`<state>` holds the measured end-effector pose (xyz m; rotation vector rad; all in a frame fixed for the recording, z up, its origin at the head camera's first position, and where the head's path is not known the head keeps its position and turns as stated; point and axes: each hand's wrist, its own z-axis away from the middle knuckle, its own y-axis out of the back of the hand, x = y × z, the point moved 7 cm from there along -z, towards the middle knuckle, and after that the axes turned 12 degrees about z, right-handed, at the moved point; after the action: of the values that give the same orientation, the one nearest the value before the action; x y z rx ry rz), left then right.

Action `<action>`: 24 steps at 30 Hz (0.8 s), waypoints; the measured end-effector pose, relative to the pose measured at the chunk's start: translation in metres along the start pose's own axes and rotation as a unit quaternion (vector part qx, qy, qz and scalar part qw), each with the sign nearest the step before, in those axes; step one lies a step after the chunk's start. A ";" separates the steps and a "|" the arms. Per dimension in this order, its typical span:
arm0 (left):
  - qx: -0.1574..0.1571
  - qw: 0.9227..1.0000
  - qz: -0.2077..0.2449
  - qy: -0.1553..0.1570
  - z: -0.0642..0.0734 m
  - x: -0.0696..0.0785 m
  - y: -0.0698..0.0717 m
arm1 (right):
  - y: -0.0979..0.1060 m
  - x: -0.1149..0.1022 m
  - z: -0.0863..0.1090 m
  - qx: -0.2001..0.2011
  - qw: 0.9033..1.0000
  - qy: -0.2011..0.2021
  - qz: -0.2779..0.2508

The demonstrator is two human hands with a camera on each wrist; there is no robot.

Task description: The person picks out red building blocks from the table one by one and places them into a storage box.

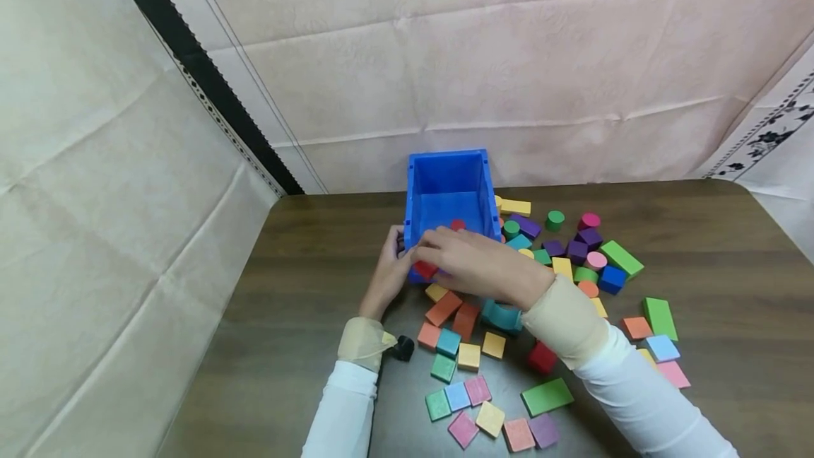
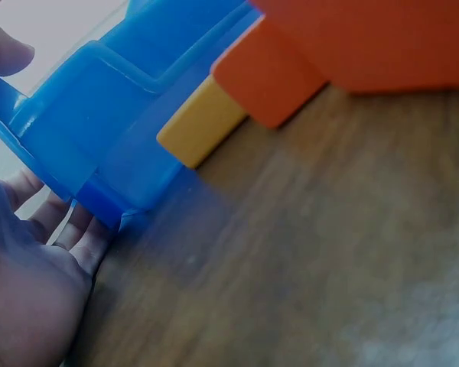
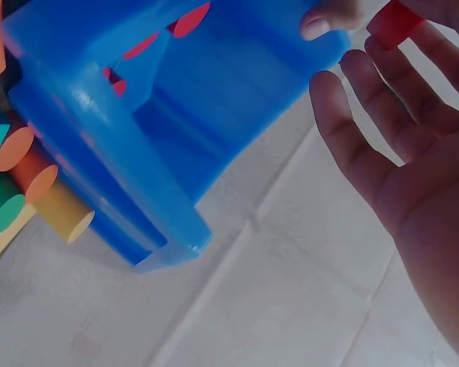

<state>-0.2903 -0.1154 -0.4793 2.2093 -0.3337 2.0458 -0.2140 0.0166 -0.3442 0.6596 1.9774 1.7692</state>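
Note:
A blue plastic bin (image 1: 449,161) stands at the back of the table, with a few red pieces (image 1: 457,225) inside. My left hand (image 1: 388,267) grips the bin's left side near the front; in the left wrist view its fingers (image 2: 80,229) lie against the outer wall and the thumb is above. Over the bin's front part is my right hand (image 1: 480,263), bent at the wrist. The right wrist view shows it pinching a small red block (image 3: 395,23) at the fingertips, close to the left thumb (image 3: 329,19).
Colored blocks crowd the right of the bin, among them a green block (image 1: 621,259) and a blue block (image 1: 612,279). In front lie orange blocks (image 1: 443,308), a teal arch (image 1: 501,316) and several small squares. A cloth wall (image 1: 540,90) rises behind the table.

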 end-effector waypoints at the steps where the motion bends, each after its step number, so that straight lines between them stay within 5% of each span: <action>1: 0.000 1.000 0.000 0.001 0.000 0.000 0.000 | 0.000 0.002 0.000 0.001 1.000 0.000 0.003; 24: -0.007 1.000 0.006 -0.005 -0.001 0.000 -0.001 | 0.004 0.018 -0.006 0.029 0.999 0.000 0.039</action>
<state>-0.2911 -0.1146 -0.4794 2.2163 -0.3630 2.0313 -0.2318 0.0233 -0.3391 0.7644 2.0355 1.7623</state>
